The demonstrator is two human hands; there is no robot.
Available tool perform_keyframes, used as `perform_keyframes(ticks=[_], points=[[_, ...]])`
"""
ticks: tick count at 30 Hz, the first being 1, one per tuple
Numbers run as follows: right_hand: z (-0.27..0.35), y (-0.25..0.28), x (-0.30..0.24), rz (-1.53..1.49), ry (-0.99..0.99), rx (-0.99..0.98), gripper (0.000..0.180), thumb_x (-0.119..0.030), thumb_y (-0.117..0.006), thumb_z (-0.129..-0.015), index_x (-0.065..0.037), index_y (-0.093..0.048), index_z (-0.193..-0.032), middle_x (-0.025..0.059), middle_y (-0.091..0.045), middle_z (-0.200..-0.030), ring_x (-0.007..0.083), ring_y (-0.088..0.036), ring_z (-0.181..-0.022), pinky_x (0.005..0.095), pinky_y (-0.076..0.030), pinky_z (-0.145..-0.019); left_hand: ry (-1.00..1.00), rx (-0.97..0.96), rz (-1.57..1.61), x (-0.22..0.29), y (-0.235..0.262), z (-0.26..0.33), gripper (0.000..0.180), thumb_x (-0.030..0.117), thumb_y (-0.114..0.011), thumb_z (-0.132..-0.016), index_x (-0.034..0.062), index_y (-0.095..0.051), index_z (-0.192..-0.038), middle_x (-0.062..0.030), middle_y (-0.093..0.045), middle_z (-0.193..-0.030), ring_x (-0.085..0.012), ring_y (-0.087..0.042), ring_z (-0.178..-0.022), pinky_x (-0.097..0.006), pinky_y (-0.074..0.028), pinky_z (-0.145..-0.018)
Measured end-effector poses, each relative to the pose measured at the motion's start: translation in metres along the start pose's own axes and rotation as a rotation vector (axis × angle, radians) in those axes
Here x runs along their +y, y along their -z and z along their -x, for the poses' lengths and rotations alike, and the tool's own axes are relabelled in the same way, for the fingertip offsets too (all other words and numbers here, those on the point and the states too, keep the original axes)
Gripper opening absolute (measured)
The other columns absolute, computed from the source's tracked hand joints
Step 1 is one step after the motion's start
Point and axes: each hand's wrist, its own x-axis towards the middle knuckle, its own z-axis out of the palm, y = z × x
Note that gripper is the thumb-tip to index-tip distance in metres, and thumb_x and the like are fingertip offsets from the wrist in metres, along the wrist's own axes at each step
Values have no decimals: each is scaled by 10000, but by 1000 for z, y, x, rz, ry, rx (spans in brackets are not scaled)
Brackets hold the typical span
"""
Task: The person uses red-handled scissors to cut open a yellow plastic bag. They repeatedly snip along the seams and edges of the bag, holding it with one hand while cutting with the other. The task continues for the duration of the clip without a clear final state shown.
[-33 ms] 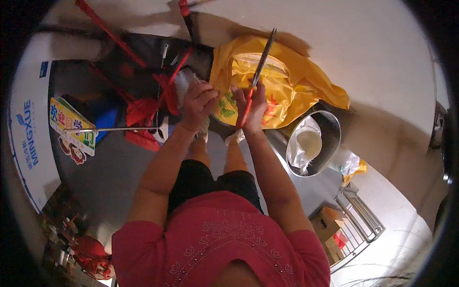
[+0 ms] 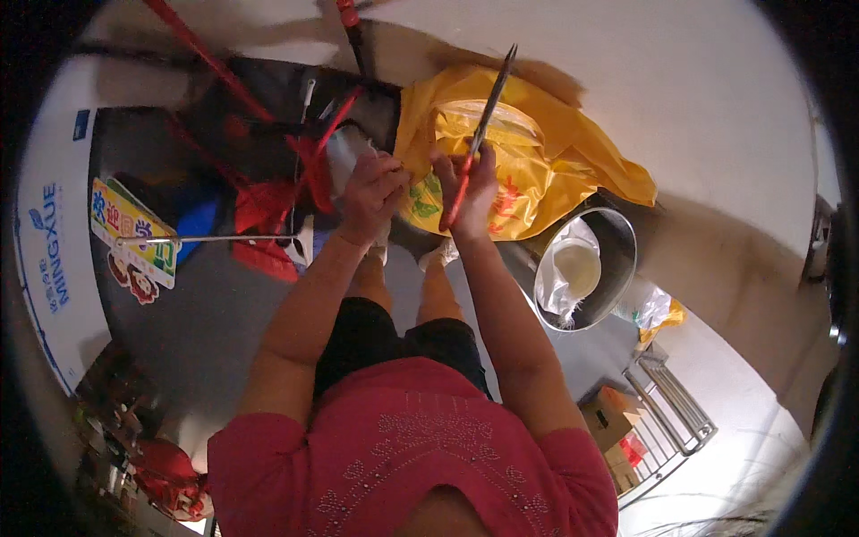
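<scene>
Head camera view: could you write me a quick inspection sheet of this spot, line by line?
Surface: grey floor, pale wall above.
Job's things: long red-handled tool in the right hand; yellow plastic bag behind it.
Clutter: round bin with a clear liner; red poles; cardboard boxes.
Hands: right closed on the tool; left hand curled beside it, contents hidden.
Cables: nothing seen.
Surroundings: colourful floor mat, wire rack.

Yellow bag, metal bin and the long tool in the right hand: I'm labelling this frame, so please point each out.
Yellow bag [image 2: 564,148], head view, on its upper right fold.
Metal bin [image 2: 626,234], head view, on its rim.
Long tool [image 2: 488,112], head view, on its dark shaft above the right hand [image 2: 470,188].
</scene>
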Motion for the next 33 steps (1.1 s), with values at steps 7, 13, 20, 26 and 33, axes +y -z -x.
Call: perform_keyframes(ticks=[7,13,20,26,33], points=[[-24,-25,41,-86,-13,-35,410,-36,-623,-692,23,-492,-1076,40,-554,-752,129,-538,-620,261,-470,-580,165,127,49,-9,-3,28,189,-24,-665,-681,42,-647,-858,-77,-583,-886,-235,-563,-859,-312,-463,-738],[-8,-18,40,-187,-120,16,419,25,-605,-666,10,-491,-1068,86,-539,-902,161,-550,-768,273,-473,-626,1065,303,716,1,-15,56,160,114,-636,-833,17,-604,-957,-55,-580,-943,-148,-551,-843,-304,-465,-743],[-4,-17,54,-106,-121,-50,397,2,-599,-695,1,-486,-1076,75,-562,-872,146,-557,-715,268,-477,-599,1385,374,1601,0,-41,49,278,138,-591,-866,-6,-534,-1097,-78,-591,-1023,-166,-564,-890,-277,-452,-783],[23,19,15,137,-336,-358,363,-134,-589,-807,-20,-470,-1131,42,-536,-703,115,-517,-582,248,-438,-518,1101,333,1498,-15,-32,44,225,49,-584,-846,-21,-592,-1060,-73,-622,-1044,-164,-596,-933,-293,-468,-818],[74,68,1,-339,-880,-788,330,-308,-483,-912,-44,-486,-1111,21,-490,-657,83,-440,-488,198,-347,-427,989,256,1195,-28,-25,28,121,-10,-577,-824,-1,-612,-940,-33,-625,-920,-108,-594,-808,-261,-489,-726]])
